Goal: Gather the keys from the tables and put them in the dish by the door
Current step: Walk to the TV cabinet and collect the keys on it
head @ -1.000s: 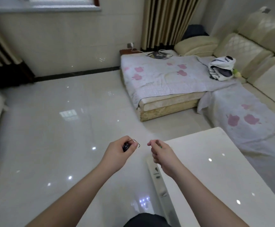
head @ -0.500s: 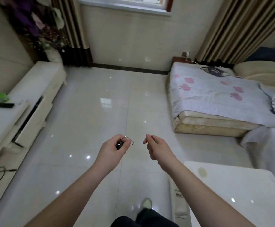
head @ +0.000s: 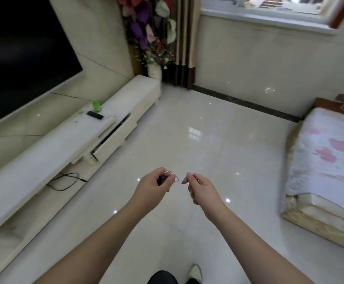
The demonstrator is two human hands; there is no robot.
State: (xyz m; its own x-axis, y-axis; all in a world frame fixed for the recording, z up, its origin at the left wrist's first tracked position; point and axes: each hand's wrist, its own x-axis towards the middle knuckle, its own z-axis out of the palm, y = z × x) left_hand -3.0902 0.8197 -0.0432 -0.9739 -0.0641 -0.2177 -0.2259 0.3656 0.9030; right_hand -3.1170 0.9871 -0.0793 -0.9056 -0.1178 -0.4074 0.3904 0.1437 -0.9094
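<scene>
My left hand is shut on a key with a black fob; its wire ring sticks out past my fingers. Just to its right, my right hand is pinched on a small thin key that is mostly hidden by the fingers. Both hands are held out at waist height over the shiny tiled floor, a small gap apart. No dish or door is in view.
A long white TV stand runs along the left under a dark screen, with a black remote and a green bottle on it. A black cable lies beside it. A low mattress sits at the right.
The view has swung left: the white table and sofa have left the frame, and the TV stand and screen have come in. Both hands keep the same grip and spacing.
</scene>
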